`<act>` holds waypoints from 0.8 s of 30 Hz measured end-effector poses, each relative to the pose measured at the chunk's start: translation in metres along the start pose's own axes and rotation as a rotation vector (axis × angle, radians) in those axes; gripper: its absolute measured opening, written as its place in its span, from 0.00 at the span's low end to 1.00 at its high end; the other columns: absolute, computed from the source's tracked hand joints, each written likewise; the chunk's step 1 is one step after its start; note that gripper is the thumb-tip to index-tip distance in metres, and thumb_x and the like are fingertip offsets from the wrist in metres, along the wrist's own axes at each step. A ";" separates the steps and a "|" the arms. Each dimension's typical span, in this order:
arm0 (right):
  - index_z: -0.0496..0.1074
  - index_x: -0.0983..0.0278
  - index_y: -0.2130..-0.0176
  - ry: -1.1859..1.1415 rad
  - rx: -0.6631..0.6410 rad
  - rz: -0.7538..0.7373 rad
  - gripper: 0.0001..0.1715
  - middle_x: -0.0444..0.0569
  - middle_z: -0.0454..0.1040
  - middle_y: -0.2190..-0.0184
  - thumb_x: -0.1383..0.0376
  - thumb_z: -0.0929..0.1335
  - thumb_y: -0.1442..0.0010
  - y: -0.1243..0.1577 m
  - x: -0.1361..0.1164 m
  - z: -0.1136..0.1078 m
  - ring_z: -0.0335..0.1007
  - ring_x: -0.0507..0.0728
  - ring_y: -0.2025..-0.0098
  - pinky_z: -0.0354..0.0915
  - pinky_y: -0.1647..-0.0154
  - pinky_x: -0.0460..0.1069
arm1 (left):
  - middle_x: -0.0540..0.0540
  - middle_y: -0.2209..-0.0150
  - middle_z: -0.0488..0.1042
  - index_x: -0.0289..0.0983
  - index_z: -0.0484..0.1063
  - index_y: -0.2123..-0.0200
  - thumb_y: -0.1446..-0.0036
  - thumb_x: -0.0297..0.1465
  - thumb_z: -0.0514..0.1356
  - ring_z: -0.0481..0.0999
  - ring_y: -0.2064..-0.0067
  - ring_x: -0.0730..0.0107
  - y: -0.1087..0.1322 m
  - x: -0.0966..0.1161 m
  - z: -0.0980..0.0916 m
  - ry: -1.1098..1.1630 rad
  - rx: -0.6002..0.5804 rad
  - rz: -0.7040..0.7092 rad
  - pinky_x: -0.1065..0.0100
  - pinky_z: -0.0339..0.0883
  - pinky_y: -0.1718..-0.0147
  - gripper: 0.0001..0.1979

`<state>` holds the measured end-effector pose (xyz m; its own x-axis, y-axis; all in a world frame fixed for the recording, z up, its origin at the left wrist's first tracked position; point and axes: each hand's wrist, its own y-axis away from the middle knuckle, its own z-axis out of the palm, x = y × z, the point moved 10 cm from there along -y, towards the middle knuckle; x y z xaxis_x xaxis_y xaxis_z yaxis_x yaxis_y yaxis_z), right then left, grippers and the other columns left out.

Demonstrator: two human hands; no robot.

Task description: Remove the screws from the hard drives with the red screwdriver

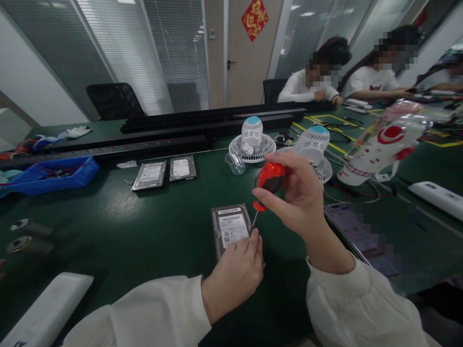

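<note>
A hard drive [231, 224] with a white label lies on the green table in front of me. My left hand [240, 265] rests over its near part and grips it, fingertips together by the right edge. That hand hides the drive's near end. Between the thumb and fingers of my right hand [296, 193] is a red and black screwdriver [269, 183], held at a tilt. Its thin shaft points down to the drive's right edge, close to my left fingertips. Whether the tip sits in a screw I cannot tell.
Two more hard drives [149, 174] lie farther back, left of a clear plastic cup [236, 164]. White fan-like parts [252, 137] stand behind. A blue bin [54, 176] is at left; a bottle [383, 144] and a phone [358, 236] are at right. Co-workers [307, 86] sit across the table.
</note>
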<state>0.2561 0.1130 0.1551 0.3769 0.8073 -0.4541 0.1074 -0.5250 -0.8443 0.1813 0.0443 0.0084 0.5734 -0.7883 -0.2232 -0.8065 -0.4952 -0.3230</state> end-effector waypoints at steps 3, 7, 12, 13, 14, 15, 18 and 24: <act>0.71 0.53 0.41 -0.019 -0.031 0.022 0.28 0.49 0.73 0.47 0.65 0.73 0.39 0.000 0.001 0.002 0.70 0.61 0.45 0.75 0.53 0.57 | 0.30 0.37 0.72 0.25 0.70 0.36 0.28 0.35 0.54 0.77 0.54 0.58 0.000 -0.001 0.000 0.003 0.002 -0.012 0.63 0.71 0.64 0.25; 0.67 0.54 0.37 -0.141 -0.107 0.108 0.26 0.52 0.72 0.41 0.65 0.67 0.33 0.002 0.007 0.009 0.74 0.62 0.44 0.77 0.51 0.59 | 0.30 0.36 0.71 0.24 0.70 0.36 0.28 0.35 0.53 0.77 0.55 0.58 0.000 0.000 0.000 0.002 -0.003 -0.005 0.62 0.70 0.65 0.25; 0.72 0.51 0.42 -0.006 0.009 -0.005 0.29 0.47 0.73 0.51 0.67 0.75 0.41 0.000 -0.002 -0.002 0.72 0.58 0.50 0.76 0.54 0.54 | 0.28 0.37 0.71 0.24 0.69 0.36 0.27 0.36 0.53 0.76 0.55 0.59 0.000 0.000 0.002 0.012 -0.015 -0.006 0.63 0.70 0.66 0.25; 0.72 0.51 0.42 -0.012 0.011 -0.014 0.29 0.47 0.73 0.51 0.67 0.75 0.41 0.000 -0.003 -0.002 0.71 0.59 0.49 0.76 0.54 0.54 | 0.28 0.37 0.71 0.24 0.69 0.36 0.27 0.36 0.53 0.76 0.55 0.58 0.000 0.000 0.001 0.013 -0.012 -0.004 0.62 0.70 0.66 0.25; 0.71 0.50 0.41 -0.040 -0.002 -0.008 0.29 0.48 0.72 0.49 0.67 0.74 0.40 0.001 -0.002 0.000 0.71 0.59 0.47 0.76 0.53 0.54 | 0.28 0.37 0.72 0.24 0.69 0.36 0.27 0.36 0.53 0.76 0.55 0.58 0.000 0.000 0.001 0.012 -0.006 -0.002 0.62 0.70 0.66 0.25; 0.71 0.51 0.40 -0.081 -0.022 0.009 0.28 0.49 0.72 0.47 0.67 0.72 0.38 0.001 -0.001 0.002 0.71 0.60 0.46 0.76 0.52 0.55 | 0.28 0.37 0.72 0.23 0.69 0.36 0.27 0.36 0.53 0.76 0.56 0.58 0.000 0.000 0.000 0.011 0.000 -0.002 0.62 0.70 0.66 0.25; 0.69 0.52 0.38 -0.171 -0.069 0.087 0.26 0.51 0.72 0.43 0.67 0.67 0.34 0.003 0.005 0.007 0.74 0.61 0.47 0.77 0.51 0.58 | 0.29 0.37 0.72 0.23 0.70 0.37 0.28 0.35 0.53 0.76 0.56 0.58 0.000 0.000 -0.001 0.008 0.015 -0.004 0.62 0.70 0.66 0.25; 0.72 0.51 0.43 -0.064 0.021 -0.009 0.30 0.48 0.71 0.51 0.69 0.75 0.43 0.001 -0.002 -0.002 0.73 0.58 0.53 0.77 0.58 0.54 | 0.29 0.37 0.72 0.23 0.70 0.37 0.27 0.35 0.52 0.77 0.55 0.57 0.000 0.000 0.000 -0.006 0.015 -0.005 0.62 0.70 0.66 0.25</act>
<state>0.2571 0.1104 0.1558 0.3161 0.8281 -0.4630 0.0913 -0.5123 -0.8540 0.1813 0.0442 0.0089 0.5787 -0.7832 -0.2274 -0.8011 -0.4937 -0.3383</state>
